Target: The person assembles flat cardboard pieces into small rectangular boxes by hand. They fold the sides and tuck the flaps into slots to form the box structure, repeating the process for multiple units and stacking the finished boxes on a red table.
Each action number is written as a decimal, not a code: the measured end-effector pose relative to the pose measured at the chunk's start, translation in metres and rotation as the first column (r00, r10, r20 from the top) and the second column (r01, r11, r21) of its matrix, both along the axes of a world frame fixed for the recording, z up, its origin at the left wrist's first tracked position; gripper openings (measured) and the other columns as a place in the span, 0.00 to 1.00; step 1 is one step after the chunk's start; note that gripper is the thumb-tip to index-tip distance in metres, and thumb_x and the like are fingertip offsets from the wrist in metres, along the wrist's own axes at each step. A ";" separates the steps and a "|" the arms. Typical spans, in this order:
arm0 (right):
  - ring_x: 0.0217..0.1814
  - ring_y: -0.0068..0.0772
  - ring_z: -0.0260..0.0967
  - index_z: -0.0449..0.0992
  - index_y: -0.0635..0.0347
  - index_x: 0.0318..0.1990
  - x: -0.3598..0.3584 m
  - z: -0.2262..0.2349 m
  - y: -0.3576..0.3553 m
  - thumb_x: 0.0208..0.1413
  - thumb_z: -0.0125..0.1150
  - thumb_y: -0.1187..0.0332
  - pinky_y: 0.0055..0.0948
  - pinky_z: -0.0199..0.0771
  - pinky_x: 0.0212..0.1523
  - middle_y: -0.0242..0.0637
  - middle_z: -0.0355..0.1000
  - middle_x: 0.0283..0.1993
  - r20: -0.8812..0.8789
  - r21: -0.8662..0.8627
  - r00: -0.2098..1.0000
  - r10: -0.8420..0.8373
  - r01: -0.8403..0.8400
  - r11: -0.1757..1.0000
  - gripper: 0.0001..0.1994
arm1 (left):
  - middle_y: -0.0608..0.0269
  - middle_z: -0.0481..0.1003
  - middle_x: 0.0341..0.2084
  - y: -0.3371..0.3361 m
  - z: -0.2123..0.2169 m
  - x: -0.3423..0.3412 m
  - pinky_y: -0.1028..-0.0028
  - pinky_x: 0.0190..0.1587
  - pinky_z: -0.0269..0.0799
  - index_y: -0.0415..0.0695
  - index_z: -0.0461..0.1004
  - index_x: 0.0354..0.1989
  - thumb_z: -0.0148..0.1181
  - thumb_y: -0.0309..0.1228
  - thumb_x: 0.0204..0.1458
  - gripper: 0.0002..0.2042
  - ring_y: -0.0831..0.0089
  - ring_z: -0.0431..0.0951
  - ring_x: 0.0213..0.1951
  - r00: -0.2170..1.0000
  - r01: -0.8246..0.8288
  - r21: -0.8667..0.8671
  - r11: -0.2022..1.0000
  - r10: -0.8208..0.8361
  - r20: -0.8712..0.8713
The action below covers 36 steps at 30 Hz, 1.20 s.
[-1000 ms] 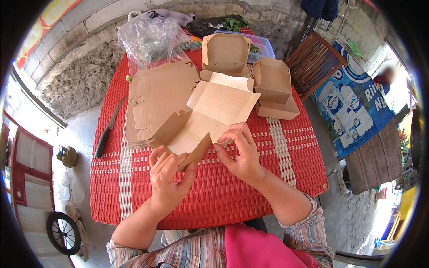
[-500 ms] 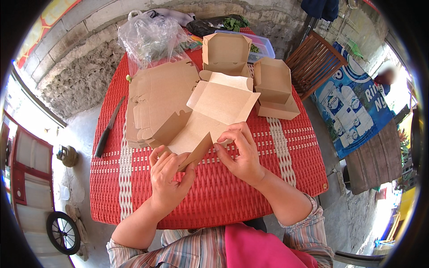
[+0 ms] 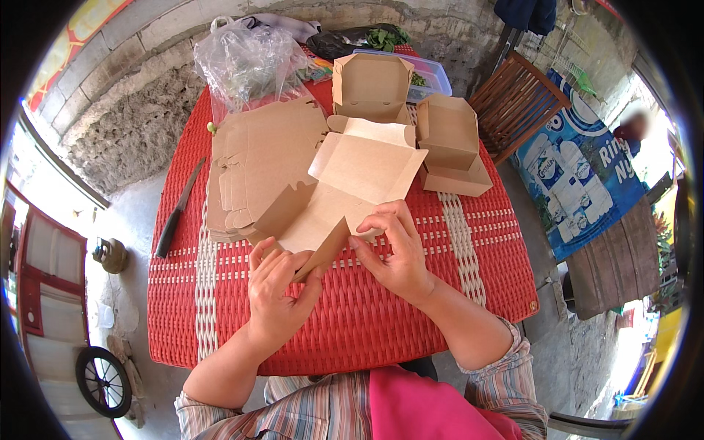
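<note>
A partly folded brown cardboard box (image 3: 323, 213) lies tilted in front of me, its lid flap spread open toward the far right. My left hand (image 3: 279, 282) grips its near left corner, thumb and fingers on either side of the raised front wall. At the near right corner, my right hand (image 3: 392, 253) pinches a side flap between thumb and fingers. Under the box's left part lies a stack of flat cardboard blanks (image 3: 264, 154). Two folded boxes stand beyond it: an open box (image 3: 372, 81) at the back and another box (image 3: 449, 136) to the right.
The red woven table (image 3: 352, 323) has white bands. A knife (image 3: 176, 216) with a black handle lies at its left edge. Behind the stack are a clear plastic bag (image 3: 249, 66) and a clear plastic container (image 3: 433, 77) with greens. A wooden chair (image 3: 517, 106) stands at the right.
Almost nothing differs. The box has shifted very slightly to the right, and both hands keep their grip on it.
</note>
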State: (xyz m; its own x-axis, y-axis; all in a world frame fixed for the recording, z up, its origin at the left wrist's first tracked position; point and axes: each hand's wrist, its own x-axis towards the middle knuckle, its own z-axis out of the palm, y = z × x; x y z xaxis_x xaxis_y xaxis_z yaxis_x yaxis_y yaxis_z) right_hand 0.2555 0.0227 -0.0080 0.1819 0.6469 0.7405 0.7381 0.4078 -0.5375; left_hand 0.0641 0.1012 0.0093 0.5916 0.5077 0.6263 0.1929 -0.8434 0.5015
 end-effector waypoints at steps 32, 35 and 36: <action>0.46 0.42 0.71 0.79 0.60 0.49 -0.005 0.004 -0.007 0.44 0.62 0.74 0.32 0.76 0.43 0.43 0.71 0.49 0.351 0.142 0.936 0.003 -0.056 0.988 0.20 | 0.62 0.76 0.34 -0.006 0.000 -0.007 0.81 0.38 0.72 0.32 0.69 0.50 0.51 0.23 0.63 0.11 0.84 0.75 0.36 0.936 0.345 -0.765 0.544 -0.141 0.322; 0.46 0.42 0.70 0.79 0.61 0.49 -0.006 0.006 -0.006 0.45 0.61 0.75 0.33 0.76 0.43 0.43 0.70 0.48 0.354 0.123 0.935 0.009 -0.056 0.991 0.20 | 0.62 0.76 0.32 -0.006 -0.001 -0.006 0.82 0.36 0.72 0.32 0.69 0.50 0.52 0.24 0.63 0.10 0.84 0.74 0.34 0.937 0.339 -0.746 0.573 -0.136 0.322; 0.46 0.42 0.70 0.79 0.61 0.49 -0.006 0.006 -0.006 0.45 0.61 0.75 0.32 0.76 0.44 0.43 0.70 0.48 0.356 0.119 0.934 0.014 -0.060 0.991 0.20 | 0.63 0.76 0.32 -0.007 -0.002 -0.005 0.81 0.35 0.72 0.32 0.69 0.50 0.52 0.24 0.63 0.10 0.84 0.74 0.34 0.936 0.341 -0.738 0.582 -0.131 0.328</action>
State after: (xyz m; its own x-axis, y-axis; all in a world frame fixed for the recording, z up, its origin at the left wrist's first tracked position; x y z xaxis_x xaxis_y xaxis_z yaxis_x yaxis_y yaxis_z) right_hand 0.2500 0.0164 -0.0016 -0.1291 0.5455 0.8281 0.8537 0.4860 -0.1871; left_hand 0.0586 0.0946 0.0074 0.6675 0.7204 0.1882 -0.1539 -0.1138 0.9815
